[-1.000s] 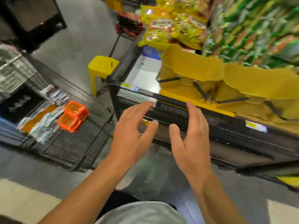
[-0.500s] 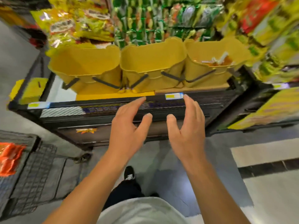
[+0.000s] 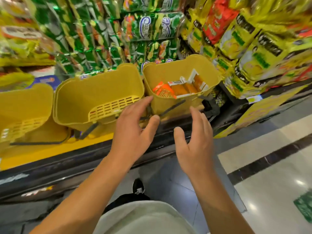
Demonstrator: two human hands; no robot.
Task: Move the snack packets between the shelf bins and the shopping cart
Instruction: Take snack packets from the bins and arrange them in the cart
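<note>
Three yellow bins stand in a row on the shelf. The right bin (image 3: pixel 175 71) holds several orange and white snack packets (image 3: pixel 179 89). The middle bin (image 3: pixel 94 95) and the left bin (image 3: pixel 22 102) show no packets. My left hand (image 3: pixel 133 130) is open with spread fingers, its fingertips just short of the right bin's front left corner. My right hand (image 3: pixel 194 142) is open too, in front of the same bin's lower right, holding nothing. The shopping cart is out of view.
Green snack bags (image 3: pixel 104 34) hang behind the bins and yellow bags (image 3: pixel 249 53) are stacked at the right. A black shelf edge (image 3: pixel 67 164) runs below the bins. Glossy floor tiles (image 3: pixel 270 174) lie at the right, my shoe (image 3: pixel 138 186) below.
The view has swung right, away from the cart and towards the bins. Both open hands have moved forward and now sit in front of the right bin with the packets.
</note>
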